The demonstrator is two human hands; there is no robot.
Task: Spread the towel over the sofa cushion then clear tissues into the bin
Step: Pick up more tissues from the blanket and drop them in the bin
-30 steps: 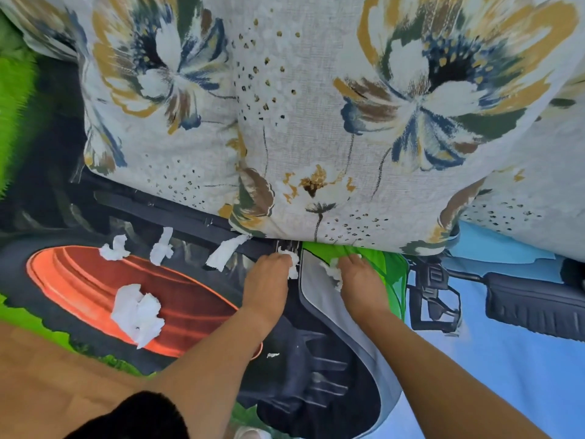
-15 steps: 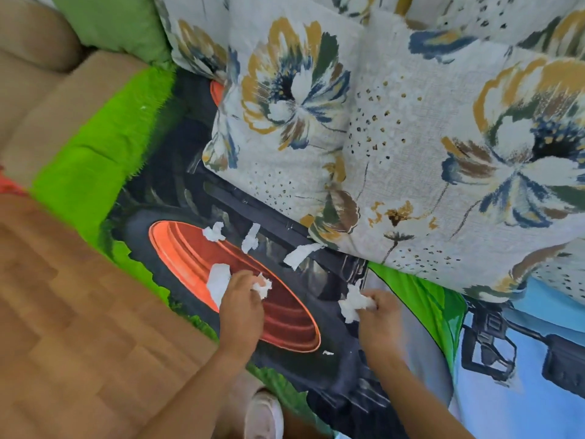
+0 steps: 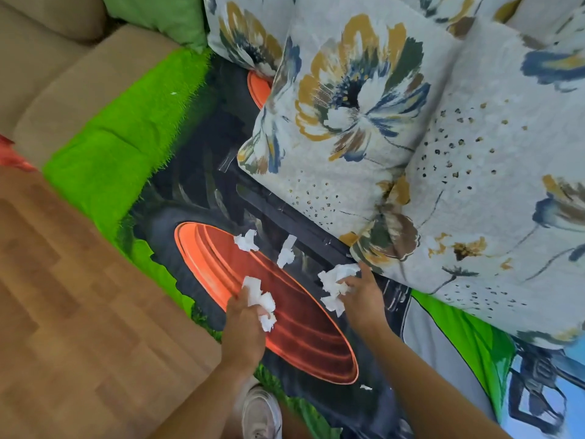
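The tractor-print towel (image 3: 126,134) lies spread over the sofa seat. My left hand (image 3: 245,324) is closed on a wad of white tissue (image 3: 261,301) over the orange wheel print. Further right, my right hand (image 3: 361,293) grips crumpled tissues (image 3: 334,282) at the foot of the floral cushion. Two loose tissue pieces remain on the towel: one (image 3: 246,240) at the wheel's upper edge and another (image 3: 286,251) just right of it. A tiny scrap (image 3: 365,388) lies below the wheel. No bin is in view.
Large floral cushions (image 3: 364,106) lean against the sofa back above the towel. A green cushion (image 3: 158,14) and the beige sofa arm (image 3: 47,74) are at the top left. Wooden floor (image 3: 79,312) fills the lower left; my shoe (image 3: 261,413) stands at the sofa edge.
The view swung left. My left hand moved to the big tissue on the wheel and closed on it. My right hand gathered the strip near the cushion into its bundle.
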